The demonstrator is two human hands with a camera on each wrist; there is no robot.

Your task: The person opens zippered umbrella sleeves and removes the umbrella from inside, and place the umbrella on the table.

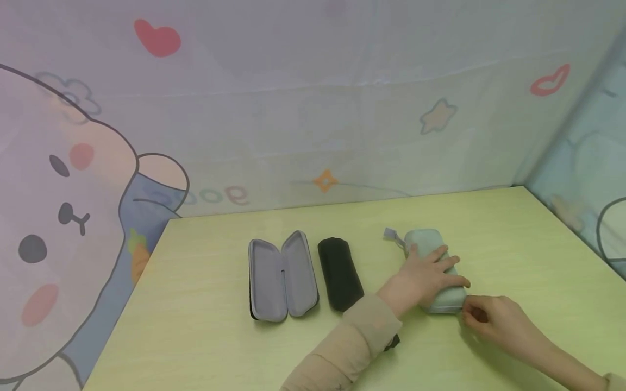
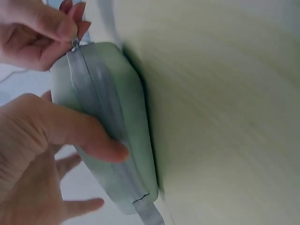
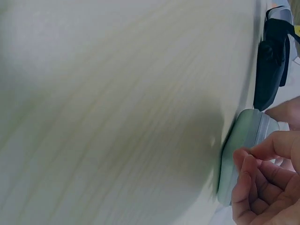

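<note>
A pale green zippered glasses case (image 1: 424,240) lies on the table, its lid closed over the base. My left hand (image 1: 426,274) holds it from above, fingers spread across the top and over the right side. In the left wrist view, the thumb presses the side near the grey zipper band (image 2: 105,101). At the case's near end, my right hand (image 1: 504,323) pinches the small zipper pull (image 2: 75,44) between thumb and index finger. A grey fabric strap (image 1: 391,233) sticks out from the far end.
An open case with grey lining (image 1: 266,282) stands left on the yellow-green table (image 1: 195,336). Between it and the green case lies a black case (image 1: 339,274). Part of a black thing (image 1: 393,342) shows beside my left sleeve. A printed cloth (image 1: 293,108) hangs behind.
</note>
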